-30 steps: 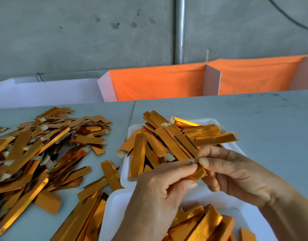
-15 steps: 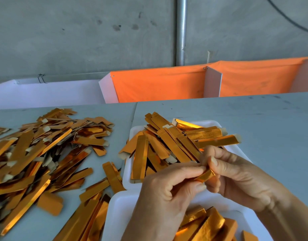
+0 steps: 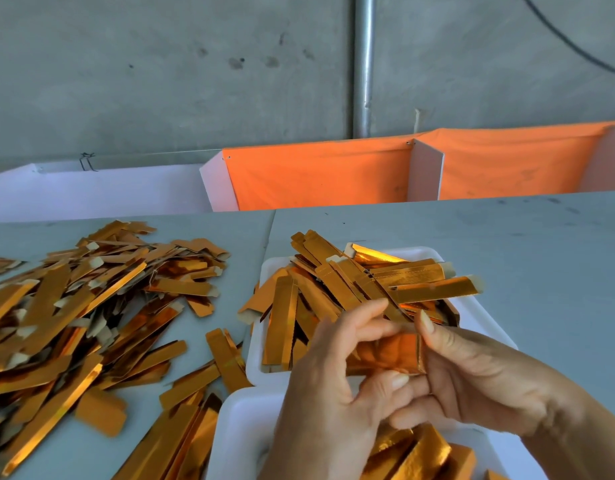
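Gold foil sleeve [image 3: 389,351]: held in the air between both hands, just in front of the far tray's near rim and above the gap between the two white trays. Partly opened into a short box shape, inner face reflecting orange.

Left hand [image 3: 334,393]: curled, forefinger and thumb pinching the sleeve's left end, other fingers bent beneath.

Right hand [image 3: 479,382]: curled, thumb on top of the sleeve's right edge, fingers tucked under it. Fingertips of the two hands touching below the sleeve.

Far tray [image 3: 479,320]: white, heaped with folded gold sleeves lying crosswise, several overhanging the rim.

Near tray [image 3: 236,431]: white, partly hidden by the wrists, more gold sleeves at its lower right.

Flat strips [image 3: 74,323]: loose heap of gold strips with pale tabs, spread on the bench [image 3: 524,258] left of the trays, a few close against the trays' left sides.

Behind the bench: orange cloth [image 3: 316,181] hung between white panels [image 3: 425,174], grey wall [image 3: 160,81], upright metal pipe [image 3: 363,64].

Print on the foil too blurred to read.
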The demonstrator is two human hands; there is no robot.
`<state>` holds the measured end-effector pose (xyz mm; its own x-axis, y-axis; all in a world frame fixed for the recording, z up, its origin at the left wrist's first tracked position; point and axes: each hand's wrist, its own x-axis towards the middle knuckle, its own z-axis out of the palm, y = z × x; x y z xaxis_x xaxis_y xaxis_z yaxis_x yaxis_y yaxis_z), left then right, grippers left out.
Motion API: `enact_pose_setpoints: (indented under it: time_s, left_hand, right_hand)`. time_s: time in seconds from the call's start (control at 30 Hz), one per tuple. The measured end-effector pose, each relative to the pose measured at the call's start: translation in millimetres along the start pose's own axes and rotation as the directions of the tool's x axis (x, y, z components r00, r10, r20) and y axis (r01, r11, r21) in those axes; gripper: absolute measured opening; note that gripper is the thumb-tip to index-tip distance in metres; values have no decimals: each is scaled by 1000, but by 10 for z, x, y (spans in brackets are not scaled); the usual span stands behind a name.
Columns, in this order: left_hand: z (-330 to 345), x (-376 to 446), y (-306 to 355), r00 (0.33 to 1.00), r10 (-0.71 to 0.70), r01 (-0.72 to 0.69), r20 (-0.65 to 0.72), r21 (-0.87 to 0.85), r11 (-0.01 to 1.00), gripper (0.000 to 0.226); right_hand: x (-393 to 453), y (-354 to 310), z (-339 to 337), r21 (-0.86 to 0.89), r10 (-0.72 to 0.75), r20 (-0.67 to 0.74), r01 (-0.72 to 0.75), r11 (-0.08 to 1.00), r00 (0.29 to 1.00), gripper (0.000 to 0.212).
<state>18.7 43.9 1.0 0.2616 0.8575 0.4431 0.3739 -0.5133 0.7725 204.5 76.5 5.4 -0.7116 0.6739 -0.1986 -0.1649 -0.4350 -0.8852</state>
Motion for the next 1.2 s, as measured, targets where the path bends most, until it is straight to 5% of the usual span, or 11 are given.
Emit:
enact_pose_setpoints:
  time_s: [0.33,0.43,0.53,0.67,0.77,0.93,1.1,1.2]
  left_hand:
    - [52,-9,110,999,50,-50,-7,-187,981,68]
    - [19,14,11,982,-169,121,-81,-419,900,74]
    - [17,44,-74,958,-281,211,-55,-523,826,56]
    - [21,51,-137,941,-332,249,-65,-530,810,46]
    - [-16,46,-137,950,-310,268,-24,-443,855,32]
    - [32,30,-72,959,-283,271,0,-290,918,26]
    - [91,33,-21,980,-200,199,8,-117,973,33]
    - [120,20,-25,986,-150,160,-77,136,978,49]
  right_hand:
    - [-29,-66,70,-89,-119,-97,111,990,988,85]
    - [9,-70,150,-383,-96,-110,47,923,989,68]
    - [114,1,261,-719,-87,-198,-84,690,976,51]
    - [156,55,331,-739,-104,-255,-125,662,961,46]
    - [73,-10,294,-647,-230,-350,-57,760,908,39]
    - [29,-78,298,-590,-545,-444,225,775,711,24]
    - [65,-69,339,-555,-547,-443,262,789,710,23]
    - [51,-91,326,-536,-536,-445,266,801,718,22]
